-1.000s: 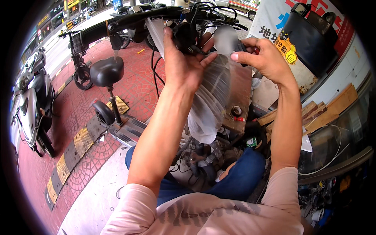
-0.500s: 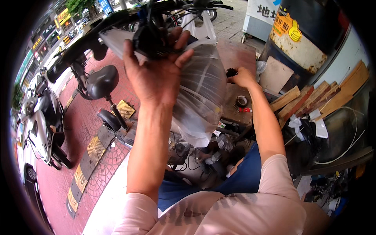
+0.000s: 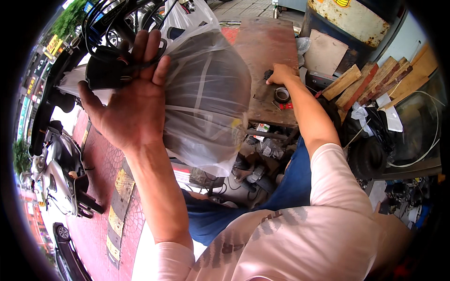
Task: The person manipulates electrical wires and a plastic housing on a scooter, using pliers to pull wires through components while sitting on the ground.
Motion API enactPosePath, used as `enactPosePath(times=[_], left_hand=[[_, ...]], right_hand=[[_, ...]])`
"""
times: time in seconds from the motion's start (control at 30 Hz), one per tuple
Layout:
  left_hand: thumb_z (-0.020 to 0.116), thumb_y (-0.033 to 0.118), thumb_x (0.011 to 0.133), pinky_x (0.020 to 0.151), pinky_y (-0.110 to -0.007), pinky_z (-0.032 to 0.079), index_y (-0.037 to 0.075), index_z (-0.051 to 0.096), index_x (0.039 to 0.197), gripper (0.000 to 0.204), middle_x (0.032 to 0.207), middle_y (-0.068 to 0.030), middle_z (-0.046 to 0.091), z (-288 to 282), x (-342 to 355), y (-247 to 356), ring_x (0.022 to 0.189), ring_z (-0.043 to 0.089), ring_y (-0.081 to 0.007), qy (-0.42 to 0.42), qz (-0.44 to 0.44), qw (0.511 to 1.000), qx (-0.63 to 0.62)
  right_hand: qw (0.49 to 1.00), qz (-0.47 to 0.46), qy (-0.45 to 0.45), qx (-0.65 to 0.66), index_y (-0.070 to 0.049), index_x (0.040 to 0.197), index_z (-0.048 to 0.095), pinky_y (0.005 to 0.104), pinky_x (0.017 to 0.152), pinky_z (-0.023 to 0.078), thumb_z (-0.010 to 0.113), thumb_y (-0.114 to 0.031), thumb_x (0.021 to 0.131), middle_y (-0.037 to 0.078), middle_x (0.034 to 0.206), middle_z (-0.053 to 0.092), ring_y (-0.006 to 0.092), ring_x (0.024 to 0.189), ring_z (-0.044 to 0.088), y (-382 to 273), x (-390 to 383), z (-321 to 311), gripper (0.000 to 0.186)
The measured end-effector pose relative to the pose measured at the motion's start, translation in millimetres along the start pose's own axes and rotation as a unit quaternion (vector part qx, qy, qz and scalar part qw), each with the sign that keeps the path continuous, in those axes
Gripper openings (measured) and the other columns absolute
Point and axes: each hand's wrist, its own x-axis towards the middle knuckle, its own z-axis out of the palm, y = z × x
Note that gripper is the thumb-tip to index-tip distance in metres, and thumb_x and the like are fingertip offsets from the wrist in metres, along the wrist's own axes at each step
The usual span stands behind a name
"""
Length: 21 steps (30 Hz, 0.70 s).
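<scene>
My left hand (image 3: 129,110) is raised palm up, fingers fairly stretched, cupped beneath a dark, boxy black part with wires (image 3: 105,72). A thin cable loops by its fingertips. Just right of this hand hangs a large translucent plastic bag (image 3: 206,103), bulging over something dark. Over the reddish-brown wooden tabletop (image 3: 262,42), my right hand (image 3: 283,74) pinches a small black piece (image 3: 268,74), whose kind I cannot make out. Close below that hand, a roll of black tape (image 3: 281,95) and a small red item (image 3: 284,106) lie on the tabletop.
Wood offcuts (image 3: 370,82) lean at the right, below a rusty drum (image 3: 349,21). A black handlebar (image 3: 47,103) reaches down the left, beyond which a parked scooter (image 3: 63,164) stands on red paving. Clutter and a clear bottle (image 3: 271,149) lie under the table.
The view has shifted, putting more of the tabletop in sight. My left hand, with the wired black part, now appears farther left. My right hand still pinches the small black piece.
</scene>
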Motion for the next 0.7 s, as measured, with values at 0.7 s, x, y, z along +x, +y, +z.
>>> enactPosePath(times=[0.7], left_hand=[[0.053,0.045,0.105,0.108,-0.050,0.049,-0.001,0.064,0.131,0.054,0.125,-0.0211,0.069,51,-18,-27,0.122,0.063,-0.0357,0.162,0.101,0.982,0.016]], right_hand=[[0.724,-0.436,0.298,0.444,-0.003,0.094,0.075,0.0259,0.058,0.049,0.077,-0.026,0.093,0.001,0.073,0.070,0.0083,0.063,0.061,-141,-191,-174,0.023]])
